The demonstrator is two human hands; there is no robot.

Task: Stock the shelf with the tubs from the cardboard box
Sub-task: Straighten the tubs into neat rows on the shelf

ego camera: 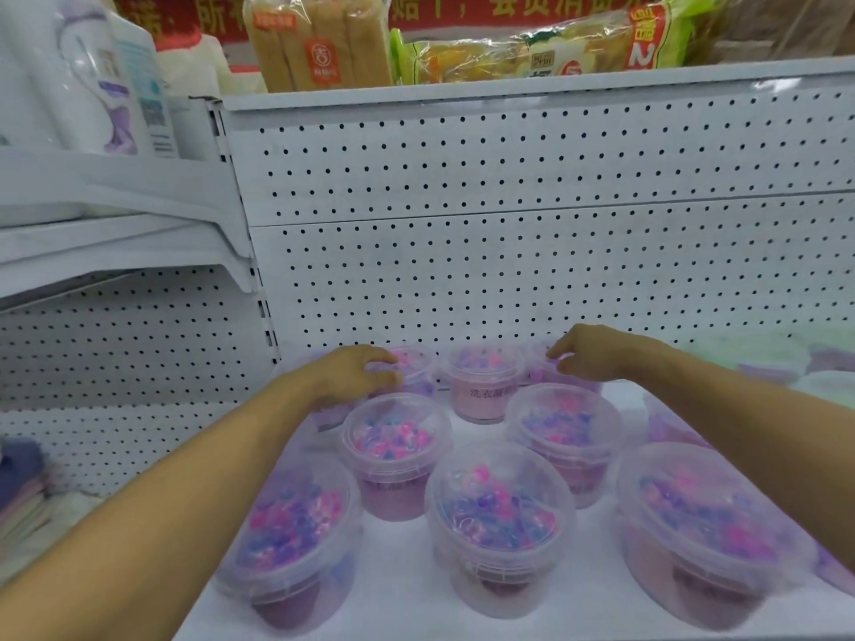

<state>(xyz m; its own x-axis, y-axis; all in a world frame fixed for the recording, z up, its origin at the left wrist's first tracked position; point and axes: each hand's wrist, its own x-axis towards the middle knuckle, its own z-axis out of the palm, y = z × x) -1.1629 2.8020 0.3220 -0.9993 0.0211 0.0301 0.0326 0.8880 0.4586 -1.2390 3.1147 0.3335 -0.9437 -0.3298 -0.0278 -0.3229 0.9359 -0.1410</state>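
Several clear tubs of pink, purple and blue beads stand in rows on the white shelf (407, 576). My left hand (344, 377) reaches to the back row, and its fingers curl over the lid rim of the back-left tub (416, 370). My right hand (594, 351) is also at the back, its fingers closed on the top of the back-right tub (543, 377), which it mostly hides. A pink-labelled tub (481, 393) stands between the two hands. Nearer me are a middle-row tub (395, 437) and a front tub (499, 525). No cardboard box is in view.
A white pegboard wall (509, 270) backs the shelf. Packaged bread (319, 39) and snack bags (532, 53) lie on the shelf above. White bottles (69, 76) stand on the upper left shelf. Folded cloths (21, 483) sit at the lower left, and pale packs (814, 363) at the right.
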